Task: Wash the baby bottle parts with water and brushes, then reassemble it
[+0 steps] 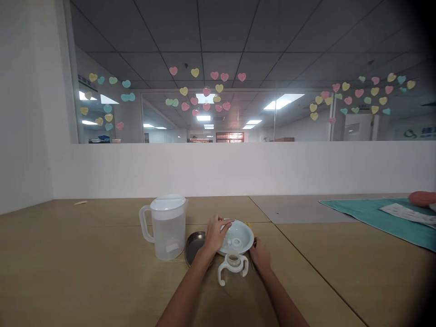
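Observation:
A shallow white dish (242, 236) with small raised rings inside stands in front of me. My left hand (216, 234) lies over its left rim, with the fingers reaching across the edge. At the dish's right edge is my right hand (260, 254), its fingers curled by the rim; what they hold is too small to make out. Something yellow shows behind the dish's right side. Nearer to me, between my forearms, stands a clear bottle with a white two-handled ring (233, 261) round its open neck. A round metal dish (195, 245) sits partly behind my left forearm.
A translucent lidded pitcher (169, 231) stands left of the metal dish. On the right, a teal cloth (368, 218) bears a patterned cloth and an orange object (421, 199). A small flat scrap (81, 202) lies at the far left. A white wall with a window rises behind the table.

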Tool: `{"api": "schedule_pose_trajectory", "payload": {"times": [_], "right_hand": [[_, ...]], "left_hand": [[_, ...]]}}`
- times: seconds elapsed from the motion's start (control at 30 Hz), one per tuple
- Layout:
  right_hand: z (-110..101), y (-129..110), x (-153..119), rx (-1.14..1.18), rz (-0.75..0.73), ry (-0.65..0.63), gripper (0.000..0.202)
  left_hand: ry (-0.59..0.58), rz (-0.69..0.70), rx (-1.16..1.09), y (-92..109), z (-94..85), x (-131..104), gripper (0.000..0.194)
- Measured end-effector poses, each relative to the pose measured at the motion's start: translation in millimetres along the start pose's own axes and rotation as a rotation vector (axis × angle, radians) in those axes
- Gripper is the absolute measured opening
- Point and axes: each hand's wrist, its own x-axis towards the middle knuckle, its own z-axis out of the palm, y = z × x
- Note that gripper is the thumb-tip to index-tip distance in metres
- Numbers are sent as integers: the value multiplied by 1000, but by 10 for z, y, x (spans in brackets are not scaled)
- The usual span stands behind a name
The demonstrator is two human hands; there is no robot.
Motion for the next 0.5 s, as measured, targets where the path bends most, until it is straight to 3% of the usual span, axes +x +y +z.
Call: {"api": "schedule_pose_trajectory", "payload": {"times": [0.13,0.3,0.4,0.5], "right_hand": [[-18,-13,-8,0,0,-6,24],[-21,-6,-6,1,-25,-12,25],[-2,3,3,-19,-23,-13,27],[8,-4,10,-35,-17,-10,28]], "left_hand": [[-214,30,38,97,144,155,31],[-472,12,80,73,327,103,23],[-493,6,58,13,305,43,30],[-427,-15,156,-50,186,-1,32]]}}
